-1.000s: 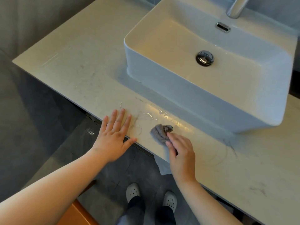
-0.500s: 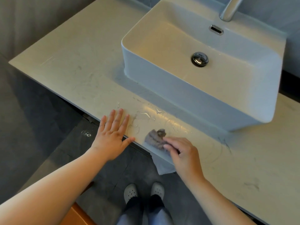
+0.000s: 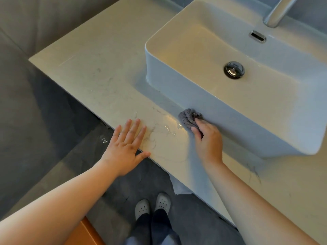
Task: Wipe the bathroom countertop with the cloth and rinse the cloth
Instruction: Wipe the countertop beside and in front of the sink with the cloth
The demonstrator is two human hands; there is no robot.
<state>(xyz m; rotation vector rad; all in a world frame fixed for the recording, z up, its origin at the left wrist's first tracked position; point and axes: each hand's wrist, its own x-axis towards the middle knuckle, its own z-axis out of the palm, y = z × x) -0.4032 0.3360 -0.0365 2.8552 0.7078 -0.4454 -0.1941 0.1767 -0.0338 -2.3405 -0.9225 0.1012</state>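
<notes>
A small grey cloth (image 3: 186, 118) lies bunched on the pale marble countertop (image 3: 99, 82), right at the foot of the white vessel sink (image 3: 203, 110). My right hand (image 3: 208, 140) grips the cloth and holds it against the counter beside the sink's front wall. My left hand (image 3: 126, 145) lies flat with straight, spread fingers on the counter's front edge, left of the cloth. Streaks of water (image 3: 166, 128) glisten on the counter between the two hands.
The sink basin has a chrome drain plug (image 3: 234, 70), an overflow slot (image 3: 258, 36) and a chrome faucet (image 3: 276, 13) at the top right. Below the counter are dark floor tiles, my grey clogs (image 3: 153, 206) and a pale cloth (image 3: 180, 188) hanging under the edge.
My right hand has pushed the cloth away from the counter's front edge, up to the base of the sink. My left hand has stayed flat in the same spot.
</notes>
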